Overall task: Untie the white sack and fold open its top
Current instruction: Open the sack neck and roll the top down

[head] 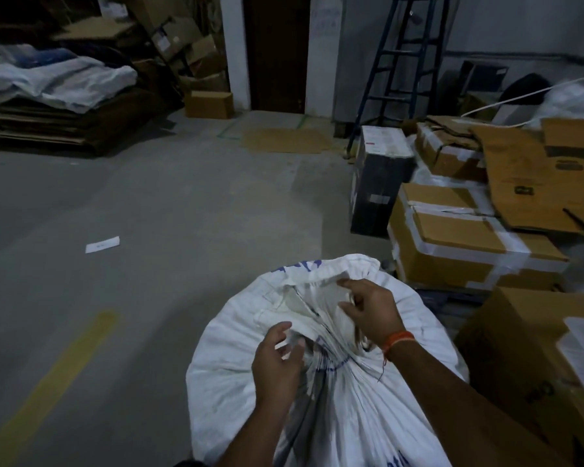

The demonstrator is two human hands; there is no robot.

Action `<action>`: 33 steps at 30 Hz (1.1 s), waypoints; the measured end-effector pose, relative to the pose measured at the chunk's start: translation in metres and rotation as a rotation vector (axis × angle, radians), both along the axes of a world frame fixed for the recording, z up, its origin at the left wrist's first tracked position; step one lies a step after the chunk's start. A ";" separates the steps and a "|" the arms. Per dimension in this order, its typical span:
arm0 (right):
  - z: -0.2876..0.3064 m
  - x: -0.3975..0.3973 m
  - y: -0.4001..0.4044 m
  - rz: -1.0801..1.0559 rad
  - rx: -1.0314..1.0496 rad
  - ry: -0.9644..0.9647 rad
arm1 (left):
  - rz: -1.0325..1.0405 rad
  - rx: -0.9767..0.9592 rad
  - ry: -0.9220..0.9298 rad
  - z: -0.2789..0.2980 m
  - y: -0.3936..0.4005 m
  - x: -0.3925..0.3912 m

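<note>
A large white woven sack (230,375) with blue print stands in front of me on the concrete floor. Its neck is gathered into tight pleats at the middle, and the loose hemmed top (321,274) flops away from me. My left hand (277,362) pinches the bunched fabric on the left side of the gathered neck. My right hand (371,310), with an orange thread band at the wrist, grips a fold of the sack's top just right of the neck. I cannot make out the tie itself among the pleats.
Taped cardboard boxes (459,244) and flattened cartons (536,183) crowd the right side next to the sack. A black box (375,183) and a blue ladder (405,69) stand behind them. Stacked cardboard and sacks (54,96) lie far left. A yellow floor stripe (58,375) runs at left.
</note>
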State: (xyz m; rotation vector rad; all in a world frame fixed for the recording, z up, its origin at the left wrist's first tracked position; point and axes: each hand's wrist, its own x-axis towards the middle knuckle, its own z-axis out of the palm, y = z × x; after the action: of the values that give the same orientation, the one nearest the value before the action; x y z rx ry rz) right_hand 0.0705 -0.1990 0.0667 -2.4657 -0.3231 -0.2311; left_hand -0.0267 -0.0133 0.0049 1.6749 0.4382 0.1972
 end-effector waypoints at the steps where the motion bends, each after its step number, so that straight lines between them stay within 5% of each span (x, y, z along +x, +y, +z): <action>1: -0.001 0.000 -0.001 -0.002 0.016 0.009 | -0.012 -0.012 0.020 0.000 -0.005 0.007; 8: -0.009 0.006 -0.008 -0.021 0.092 0.070 | -0.085 0.001 0.072 -0.005 -0.030 0.038; 16: -0.016 0.015 -0.037 -0.107 0.127 0.085 | 0.210 0.048 -0.015 -0.007 -0.030 0.055; 33: -0.073 -0.158 -0.105 -0.108 0.331 0.450 | -0.129 0.274 -0.059 -0.025 0.007 -0.098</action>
State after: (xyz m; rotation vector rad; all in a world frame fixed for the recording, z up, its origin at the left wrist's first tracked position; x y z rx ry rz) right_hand -0.0877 -0.3036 -0.0061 -2.1313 0.0408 0.2117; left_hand -0.1250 -0.0060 -0.0205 1.9537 0.2660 0.2181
